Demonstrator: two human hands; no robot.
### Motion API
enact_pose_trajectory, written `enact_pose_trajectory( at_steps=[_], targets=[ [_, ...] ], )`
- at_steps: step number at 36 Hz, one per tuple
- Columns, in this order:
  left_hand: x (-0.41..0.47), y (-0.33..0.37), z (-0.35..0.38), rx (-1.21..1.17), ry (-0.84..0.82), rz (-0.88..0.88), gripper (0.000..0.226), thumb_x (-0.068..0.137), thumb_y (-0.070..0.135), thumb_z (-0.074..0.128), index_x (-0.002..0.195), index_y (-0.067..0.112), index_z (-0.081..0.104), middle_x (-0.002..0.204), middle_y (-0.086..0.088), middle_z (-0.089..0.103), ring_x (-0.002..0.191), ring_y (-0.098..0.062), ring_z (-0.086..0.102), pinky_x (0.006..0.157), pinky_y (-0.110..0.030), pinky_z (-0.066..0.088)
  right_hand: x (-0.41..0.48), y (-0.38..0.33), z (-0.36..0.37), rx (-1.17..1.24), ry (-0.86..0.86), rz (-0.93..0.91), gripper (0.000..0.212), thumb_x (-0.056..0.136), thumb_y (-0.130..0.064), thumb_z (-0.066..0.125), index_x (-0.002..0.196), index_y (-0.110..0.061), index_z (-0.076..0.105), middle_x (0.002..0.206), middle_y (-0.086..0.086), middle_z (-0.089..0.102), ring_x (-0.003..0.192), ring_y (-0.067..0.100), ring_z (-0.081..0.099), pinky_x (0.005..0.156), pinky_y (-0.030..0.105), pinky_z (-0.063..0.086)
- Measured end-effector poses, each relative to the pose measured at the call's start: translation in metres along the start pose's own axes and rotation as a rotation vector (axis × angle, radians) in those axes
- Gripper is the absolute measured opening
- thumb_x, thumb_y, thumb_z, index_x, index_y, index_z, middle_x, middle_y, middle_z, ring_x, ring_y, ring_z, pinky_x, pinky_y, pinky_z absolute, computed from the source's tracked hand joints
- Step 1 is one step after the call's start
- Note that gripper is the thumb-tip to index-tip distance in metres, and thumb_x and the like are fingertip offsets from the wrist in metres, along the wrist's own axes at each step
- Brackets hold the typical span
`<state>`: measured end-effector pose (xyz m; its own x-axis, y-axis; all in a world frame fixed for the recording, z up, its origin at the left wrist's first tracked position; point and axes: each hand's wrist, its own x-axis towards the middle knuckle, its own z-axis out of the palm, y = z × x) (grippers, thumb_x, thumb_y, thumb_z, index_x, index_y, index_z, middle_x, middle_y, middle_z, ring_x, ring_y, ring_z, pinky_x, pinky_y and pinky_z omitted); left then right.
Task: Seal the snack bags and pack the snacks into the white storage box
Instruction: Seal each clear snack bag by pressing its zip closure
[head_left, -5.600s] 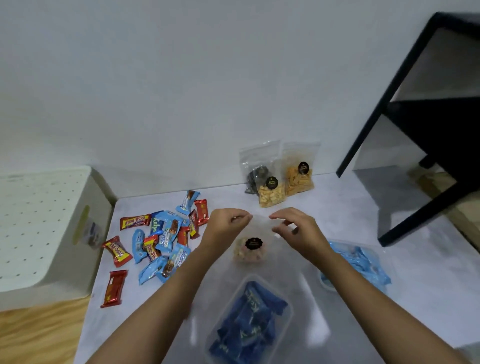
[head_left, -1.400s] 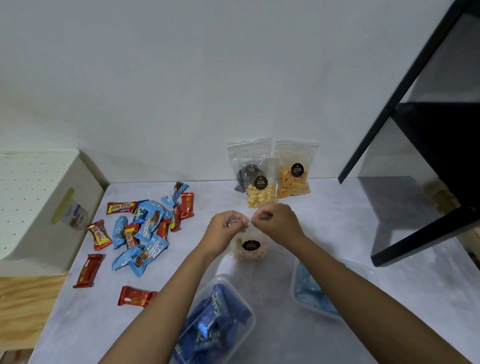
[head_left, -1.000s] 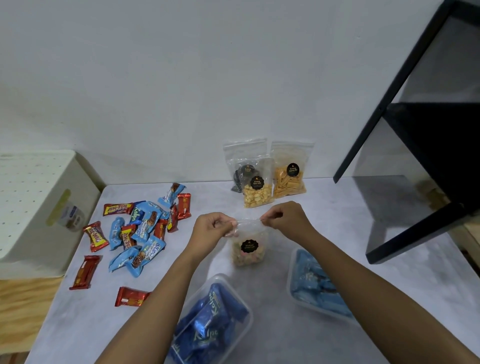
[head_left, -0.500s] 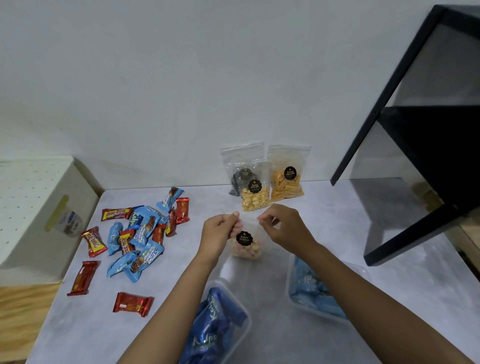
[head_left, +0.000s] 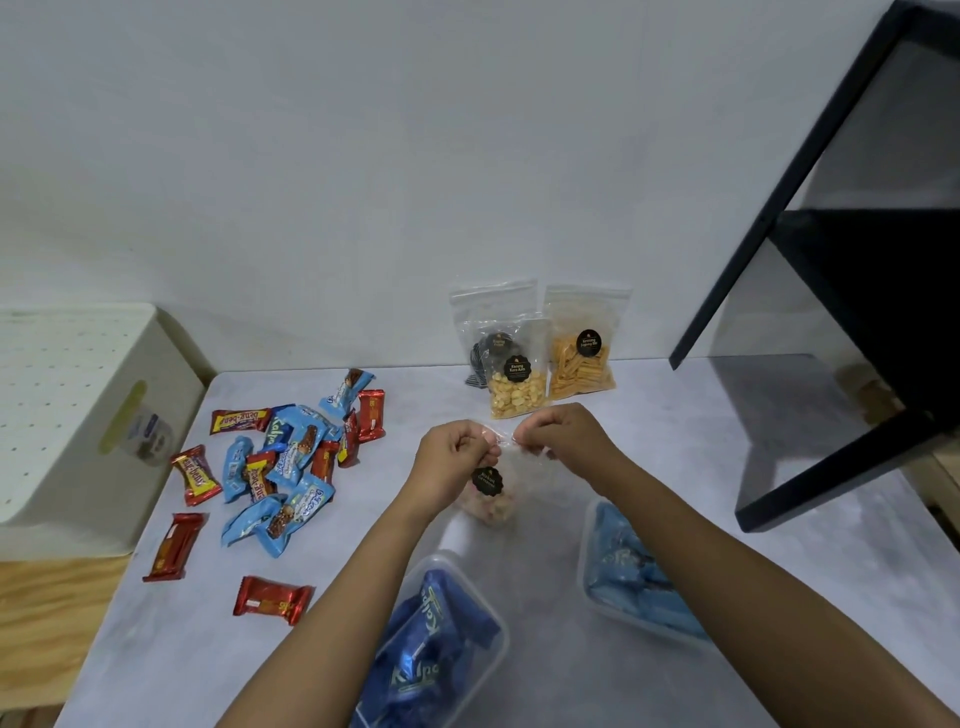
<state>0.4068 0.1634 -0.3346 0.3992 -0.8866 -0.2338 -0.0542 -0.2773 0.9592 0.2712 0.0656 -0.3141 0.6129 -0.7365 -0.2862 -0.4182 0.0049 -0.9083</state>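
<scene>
- Far left, the white storage box (head_left: 78, 415) sits just off the table (head_left: 675, 441) edge, perforated lid on top.
- Next along, a loose heap of blue and red snack bars (head_left: 291, 457) lies on the table, with two red ones (head_left: 272, 598) apart from it, nearer the camera.
- Centre now: the left hand (head_left: 454, 462) has its grip pinched tight on the top edge of the clear snack bag (head_left: 491, 493), which stands on the table with a black round label facing us.
- The right hand (head_left: 563, 434) pinches the same top edge, just beside the left; the seal looks pressed there, though the clear plastic makes that hard to tell.
- Behind the hands, three more bags (head_left: 540, 358) lean at the wall.
- Near the camera, a clear tub of blue wrappers (head_left: 431, 649); to its right, a second tub (head_left: 623, 571) under the right forearm.
- Far right, a black frame (head_left: 831, 260) stands over the table.
</scene>
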Motion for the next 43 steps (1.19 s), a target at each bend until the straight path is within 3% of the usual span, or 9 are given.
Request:
enact_pose_trajectory(
  at_steps=[11,18,24,28,30,33,36,40,43],
  targets=[
    [0.001,-0.001,0.004,0.03,0.009,-0.019,0.013,0.09,0.007,0.055,0.084,0.002,0.066,0.072,-0.004,0.066,0.06,0.001,0.063,0.07,-0.018,0.054,0.004,0.009,0.001,0.057,0.121,0.05,0.013,0.077,-0.005,0.068,0.066,-0.012,0.069,0.062,0.001,0.063,0.059,0.009,0.055,0.058,0.016,0.042],
    [0.002,0.003,0.005,-0.023,0.037,-0.052,0.014,0.09,0.002,0.054,0.087,-0.005,0.065,0.071,-0.008,0.065,0.056,0.001,0.062,0.064,-0.013,0.053,0.001,0.008,0.0,-0.041,0.049,-0.045,0.022,0.081,-0.011,0.066,0.061,-0.02,0.066,0.063,-0.003,0.064,0.06,0.004,0.056,0.063,0.017,0.043],
    [0.001,0.005,0.003,-0.175,0.057,-0.068,0.016,0.09,0.001,0.053,0.08,0.0,0.066,0.072,-0.01,0.066,0.058,-0.004,0.063,0.064,-0.013,0.053,-0.004,0.007,0.001,-0.203,-0.024,-0.203,0.01,0.075,-0.018,0.076,0.08,-0.017,0.069,0.071,-0.006,0.063,0.063,0.001,0.055,0.06,0.009,0.044],
    [0.009,0.008,0.002,-0.175,0.049,-0.038,0.012,0.089,0.008,0.058,0.083,0.001,0.066,0.075,-0.012,0.065,0.063,-0.009,0.061,0.063,-0.013,0.052,0.006,0.011,-0.005,-0.37,-0.05,-0.29,0.015,0.074,-0.02,0.076,0.086,-0.013,0.07,0.077,-0.001,0.066,0.073,0.014,0.061,0.07,0.024,0.049],
    [0.009,0.006,-0.001,-0.062,0.142,0.03,0.006,0.084,0.014,0.066,0.085,0.009,0.063,0.079,-0.004,0.063,0.071,-0.01,0.058,0.064,-0.012,0.048,0.009,0.012,-0.003,-0.354,-0.006,-0.302,0.007,0.08,-0.019,0.07,0.082,-0.012,0.071,0.074,-0.002,0.067,0.072,0.013,0.061,0.07,0.026,0.049],
    [0.009,0.001,-0.005,0.156,0.246,0.16,0.031,0.076,0.02,0.074,0.102,0.019,0.057,0.099,0.005,0.056,0.089,-0.002,0.052,0.072,-0.016,0.045,0.009,0.011,-0.003,-0.313,0.017,-0.281,0.008,0.083,-0.016,0.066,0.079,-0.012,0.07,0.071,-0.003,0.064,0.07,0.012,0.058,0.07,0.027,0.048],
    [0.01,0.003,-0.009,0.212,0.159,0.187,0.039,0.078,0.019,0.073,0.113,0.02,0.056,0.104,0.008,0.053,0.094,0.0,0.051,0.079,-0.018,0.044,0.009,0.011,-0.006,-0.315,-0.016,-0.278,0.011,0.084,-0.014,0.063,0.074,-0.019,0.065,0.069,-0.007,0.061,0.069,0.011,0.055,0.067,0.025,0.044],
    [0.013,0.008,-0.007,0.23,-0.02,0.165,0.003,0.084,0.018,0.066,0.087,0.017,0.066,0.078,0.009,0.062,0.066,0.006,0.053,0.066,-0.012,0.041,0.01,0.014,-0.009,-0.295,0.013,-0.284,0.017,0.082,-0.009,0.061,0.068,-0.018,0.06,0.065,-0.008,0.056,0.064,0.008,0.049,0.064,0.026,0.04],
    [0.013,0.007,-0.003,0.276,-0.061,0.156,0.005,0.088,0.019,0.061,0.089,0.015,0.064,0.078,0.008,0.06,0.066,0.003,0.052,0.062,-0.008,0.039,0.01,0.018,-0.012,-0.288,0.016,-0.266,0.013,0.082,-0.011,0.062,0.07,-0.018,0.062,0.068,-0.006,0.06,0.066,0.007,0.052,0.066,0.028,0.043]
  ],
)
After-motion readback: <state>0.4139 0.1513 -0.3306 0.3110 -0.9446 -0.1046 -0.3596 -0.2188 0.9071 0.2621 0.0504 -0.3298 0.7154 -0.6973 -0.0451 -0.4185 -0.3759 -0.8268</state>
